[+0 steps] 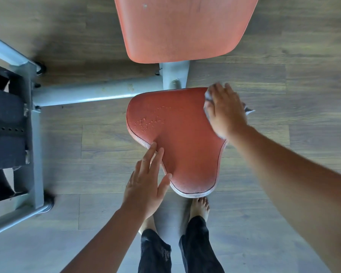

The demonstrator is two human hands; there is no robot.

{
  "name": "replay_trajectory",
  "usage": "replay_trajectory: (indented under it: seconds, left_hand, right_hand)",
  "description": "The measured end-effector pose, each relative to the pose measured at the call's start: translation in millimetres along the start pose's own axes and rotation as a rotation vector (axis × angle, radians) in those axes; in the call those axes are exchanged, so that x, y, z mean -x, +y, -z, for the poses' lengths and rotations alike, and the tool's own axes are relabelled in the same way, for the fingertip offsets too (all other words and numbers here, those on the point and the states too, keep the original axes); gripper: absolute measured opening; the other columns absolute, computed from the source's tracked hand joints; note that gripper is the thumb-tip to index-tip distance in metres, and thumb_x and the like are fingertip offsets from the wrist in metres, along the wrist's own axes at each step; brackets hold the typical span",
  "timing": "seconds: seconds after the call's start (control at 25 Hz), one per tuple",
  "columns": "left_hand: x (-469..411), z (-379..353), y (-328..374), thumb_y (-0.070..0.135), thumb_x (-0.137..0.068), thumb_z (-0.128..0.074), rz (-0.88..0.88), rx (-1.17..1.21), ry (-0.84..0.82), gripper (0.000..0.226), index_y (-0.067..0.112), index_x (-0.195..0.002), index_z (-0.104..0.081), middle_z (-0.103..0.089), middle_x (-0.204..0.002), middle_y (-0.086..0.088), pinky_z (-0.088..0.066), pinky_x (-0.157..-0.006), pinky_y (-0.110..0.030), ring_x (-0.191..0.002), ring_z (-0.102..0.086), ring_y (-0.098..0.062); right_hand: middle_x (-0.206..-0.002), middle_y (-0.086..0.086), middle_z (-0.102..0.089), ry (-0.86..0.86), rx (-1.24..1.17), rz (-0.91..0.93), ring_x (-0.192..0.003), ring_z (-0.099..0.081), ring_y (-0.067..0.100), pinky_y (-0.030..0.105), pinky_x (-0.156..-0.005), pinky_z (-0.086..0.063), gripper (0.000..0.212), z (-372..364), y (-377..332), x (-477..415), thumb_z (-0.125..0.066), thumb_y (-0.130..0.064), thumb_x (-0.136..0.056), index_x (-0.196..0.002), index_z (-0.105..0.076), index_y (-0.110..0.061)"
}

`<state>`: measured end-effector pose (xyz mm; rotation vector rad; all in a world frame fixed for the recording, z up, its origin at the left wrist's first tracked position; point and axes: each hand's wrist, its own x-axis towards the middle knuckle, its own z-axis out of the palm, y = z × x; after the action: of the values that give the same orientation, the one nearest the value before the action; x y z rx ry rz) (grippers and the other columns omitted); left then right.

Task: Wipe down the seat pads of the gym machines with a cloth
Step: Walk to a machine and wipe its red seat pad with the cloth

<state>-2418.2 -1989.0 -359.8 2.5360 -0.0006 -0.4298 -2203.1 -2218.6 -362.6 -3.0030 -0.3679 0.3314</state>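
Note:
A red heart-shaped seat pad (177, 138) with white piping sits in the middle, with droplets of liquid on its left part. My right hand (224, 111) lies flat on a light cloth (208, 96) and presses it onto the pad's far right corner; most of the cloth is hidden under the palm. My left hand (146, 186) rests with straight fingers against the pad's near left edge. A red back pad (181, 28) stands beyond the seat.
The grey metal frame (98, 91) of the machine runs left from the seat post. A dark weight stack (6, 125) sits at the left edge. Wooden plank floor (283, 85) surrounds the seat. My bare feet stand just below the pad's near tip.

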Motion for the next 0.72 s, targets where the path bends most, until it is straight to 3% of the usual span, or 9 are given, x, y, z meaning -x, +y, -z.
replay_trajectory:
  seconds: [0.08, 0.12, 0.24, 0.32, 0.52, 0.56, 0.72]
  left_hand:
    - [0, 0, 0, 0.058, -0.102, -0.034, 0.012, -0.001, 0.000, 0.072, 0.030, -0.164, -0.009, 0.015, -0.168, 0.022, -0.050, -0.105, -0.044, -0.145, -0.032, -0.017]
    - [0, 0, 2, 0.058, -0.102, -0.034, 0.019, 0.002, -0.003, 0.072, 0.030, -0.164, -0.009, 0.015, -0.168, 0.023, -0.050, -0.105, -0.044, -0.143, -0.032, -0.017]
    - [1, 3, 4, 0.061, -0.101, -0.030, 0.027, 0.004, -0.010, 0.073, 0.032, -0.164, -0.008, 0.014, -0.168, 0.022, -0.049, -0.106, -0.046, -0.143, -0.033, -0.019]
    - [1, 6, 4, 0.061, -0.102, -0.030, 0.041, -0.007, -0.039, 0.072, 0.033, -0.164, -0.005, 0.018, -0.167, 0.023, -0.045, -0.110, -0.046, -0.147, -0.029, -0.019]
    - [1, 7, 14, 0.054, -0.103, -0.035, 0.091, 0.021, -0.045, 0.071, 0.035, -0.163, -0.002, 0.024, -0.165, 0.025, -0.038, -0.114, -0.040, -0.149, -0.019, -0.013]
    - [1, 6, 16, 0.053, -0.104, -0.036, 0.110, 0.028, -0.043, 0.071, 0.036, -0.163, -0.001, 0.022, -0.166, 0.024, -0.038, -0.114, -0.039, -0.149, -0.019, -0.013]
    - [9, 4, 21, 0.049, -0.105, -0.038, 0.143, 0.065, -0.022, 0.068, 0.039, -0.161, 0.000, 0.008, -0.168, 0.017, -0.041, -0.113, -0.039, -0.145, -0.023, -0.014]
  right_hand:
    - [-0.159, 0.014, -0.034, -0.053, 0.010, -0.124, -0.151, -0.023, 0.037, 0.057, -0.119, -0.025, 0.055, 0, -9, -24, -0.029, -0.037, -0.104, -0.148, -0.040, -0.007]
    - [-0.163, 0.014, -0.029, -0.044, -0.011, -0.093, -0.153, -0.020, 0.035, 0.055, -0.122, -0.022, 0.057, -5, -26, -11, -0.029, -0.038, -0.104, -0.152, -0.035, -0.007]
    - [-0.168, 0.008, -0.020, -0.118, -0.056, 0.324, -0.155, -0.017, 0.028, 0.048, -0.125, -0.018, 0.058, -7, -67, 80, -0.027, -0.040, -0.107, -0.157, -0.033, -0.011]
    - [-0.167, 0.003, -0.022, -0.127, -0.053, 0.500, -0.155, -0.017, 0.024, 0.046, -0.125, -0.017, 0.056, -6, -59, 77, -0.027, -0.041, -0.107, -0.156, -0.036, -0.015]
    - [-0.162, 0.009, -0.035, -0.099, 0.013, 0.232, -0.153, -0.023, 0.033, 0.053, -0.122, -0.022, 0.065, -9, -97, -45, -0.015, -0.044, -0.101, -0.151, -0.042, -0.012]
    - [-0.163, 0.009, -0.032, -0.109, -0.006, 0.281, -0.154, -0.020, 0.030, 0.051, -0.124, -0.018, 0.063, -12, -117, -39, -0.016, -0.043, -0.102, -0.153, -0.039, -0.013]
    - [-0.168, 0.001, -0.021, -0.223, -0.017, 0.816, -0.156, -0.013, 0.022, 0.043, -0.126, -0.012, 0.058, -17, -127, 15, -0.021, -0.043, -0.104, -0.156, -0.033, -0.020]
